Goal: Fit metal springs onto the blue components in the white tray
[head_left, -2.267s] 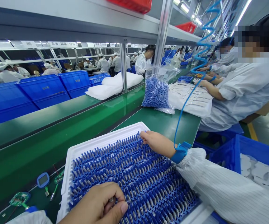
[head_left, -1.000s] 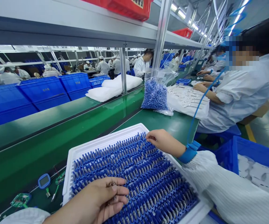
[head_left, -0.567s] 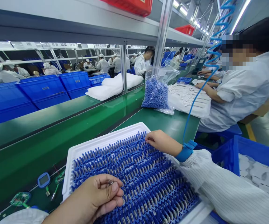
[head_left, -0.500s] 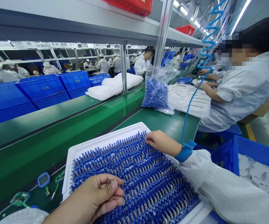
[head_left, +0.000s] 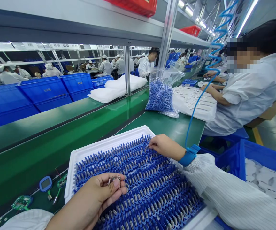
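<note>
A white foam tray [head_left: 109,140] holds long rows of blue plastic clips [head_left: 138,198], many with small metal springs in them. My left hand [head_left: 106,191] is above the tray's left side, its fingers curled round several loose coil springs [head_left: 115,179]. At the tray's far right corner, my right hand [head_left: 164,146] reaches down with thumb and forefinger pinched together at the end of a row. What lies between those fingertips is too small to make out. A blue wrist strap [head_left: 188,156] with a coiled cord is on my right wrist.
A plastic bag of blue clips [head_left: 159,95] stands behind the tray. Small circuit boards [head_left: 21,203] and a display module [head_left: 45,184] lie at the left. A blue bin [head_left: 267,153] with white parts is at the right. A co-worker [head_left: 250,83] sits beyond.
My left hand has turned and risen slightly, so more springs show in its fingers. My right hand stays almost in place at the tray's far corner.
</note>
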A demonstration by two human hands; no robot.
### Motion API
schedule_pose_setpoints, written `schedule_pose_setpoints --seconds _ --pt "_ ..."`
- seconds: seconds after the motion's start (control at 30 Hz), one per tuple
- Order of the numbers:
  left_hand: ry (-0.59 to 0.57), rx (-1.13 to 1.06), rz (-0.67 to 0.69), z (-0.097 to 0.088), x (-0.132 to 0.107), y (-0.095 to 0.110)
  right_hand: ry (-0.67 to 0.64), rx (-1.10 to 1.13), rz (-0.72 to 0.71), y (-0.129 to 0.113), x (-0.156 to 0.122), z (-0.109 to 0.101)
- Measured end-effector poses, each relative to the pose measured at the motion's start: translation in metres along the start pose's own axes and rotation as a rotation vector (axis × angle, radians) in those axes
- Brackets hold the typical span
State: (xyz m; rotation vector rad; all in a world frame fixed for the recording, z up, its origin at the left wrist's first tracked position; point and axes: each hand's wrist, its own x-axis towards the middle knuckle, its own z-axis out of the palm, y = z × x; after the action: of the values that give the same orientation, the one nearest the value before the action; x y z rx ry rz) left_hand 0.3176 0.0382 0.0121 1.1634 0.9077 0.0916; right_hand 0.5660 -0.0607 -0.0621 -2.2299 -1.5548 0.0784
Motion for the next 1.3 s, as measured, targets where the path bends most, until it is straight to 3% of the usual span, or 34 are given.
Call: schedule_pose_setpoints --seconds 0.13,0.2,0.3,0.4,0.67,0.83,0.9,0.97,1.07,1.17,1.3 --pt "-0.019 0.018 -0.006 0.001 0.001 -0.001 0.082 0.032 -0.029 -0.026 -0.017 -0.017" --pt "-0.045 0.027 -0.020 0.001 0.001 -0.002 0.103 0.111 -0.142 -0.052 -0.031 -0.024" --pt "-0.102 0.052 -0.016 0.004 0.002 -0.003 0.139 0.333 -0.435 -0.091 -0.050 -0.024" --pt "-0.162 0.043 0.012 0.006 0.001 -0.002 0.142 0.353 -0.515 -0.113 -0.058 -0.016" --pt "-0.106 0.036 -0.051 0.008 -0.007 -0.006 0.132 0.322 -0.458 -0.114 -0.059 -0.006" --pt "-0.112 -0.028 -0.030 0.011 -0.005 -0.004 0.221 0.460 -0.531 -0.121 -0.064 -0.007" --pt "-0.066 -0.031 -0.034 0.012 -0.003 -0.001 0.262 0.580 -0.484 -0.114 -0.062 -0.013" --pt "-0.013 -0.029 -0.036 0.010 -0.001 0.000 0.286 0.577 -0.340 -0.094 -0.054 -0.023" --pt "0.024 -0.018 -0.044 0.006 0.000 0.000 0.235 0.265 -0.061 -0.049 -0.034 -0.032" --pt "-0.002 0.002 -0.047 -0.001 0.003 -0.005 0.167 0.149 0.018 -0.008 -0.016 -0.028" --pt "-0.018 -0.018 -0.059 -0.006 0.007 -0.009 0.094 0.089 0.029 0.009 -0.005 -0.010"
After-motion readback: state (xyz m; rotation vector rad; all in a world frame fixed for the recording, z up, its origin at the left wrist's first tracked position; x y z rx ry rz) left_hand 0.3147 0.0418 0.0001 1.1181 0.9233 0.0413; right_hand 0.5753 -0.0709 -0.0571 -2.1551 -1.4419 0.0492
